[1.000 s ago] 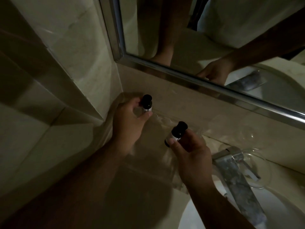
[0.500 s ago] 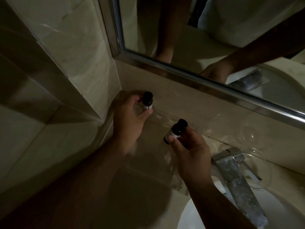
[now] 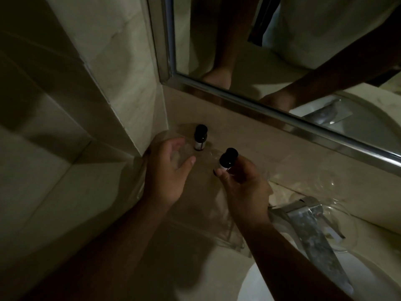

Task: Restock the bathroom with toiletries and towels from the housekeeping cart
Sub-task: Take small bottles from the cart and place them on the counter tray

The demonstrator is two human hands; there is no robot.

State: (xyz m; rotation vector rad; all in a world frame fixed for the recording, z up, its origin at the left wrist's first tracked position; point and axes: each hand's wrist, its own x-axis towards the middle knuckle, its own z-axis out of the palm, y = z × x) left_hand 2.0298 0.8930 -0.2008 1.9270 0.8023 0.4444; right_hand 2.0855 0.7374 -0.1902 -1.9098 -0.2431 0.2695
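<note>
A small dark toiletry bottle (image 3: 200, 138) with a black cap and a white label stands upright in the back corner, on a clear glass shelf (image 3: 217, 213) under the mirror. My left hand (image 3: 168, 170) hovers just in front of it, fingers loosely spread, holding nothing. A second bottle (image 3: 226, 160) of the same kind is tilted in the air, pinched by the fingers and thumb of my right hand (image 3: 245, 187), a little right of the standing one.
A chrome faucet (image 3: 312, 231) juts over the white sink (image 3: 256, 285) at the lower right. The metal-framed mirror (image 3: 282, 51) hangs above and shows my arms. Tiled walls (image 3: 76, 105) close the corner on the left. Clear glassware (image 3: 334, 183) stands right of the faucet.
My left hand has set its bottle upright in the corner and let go, drawing back a little. My right hand still holds the other bottle in about the same place.
</note>
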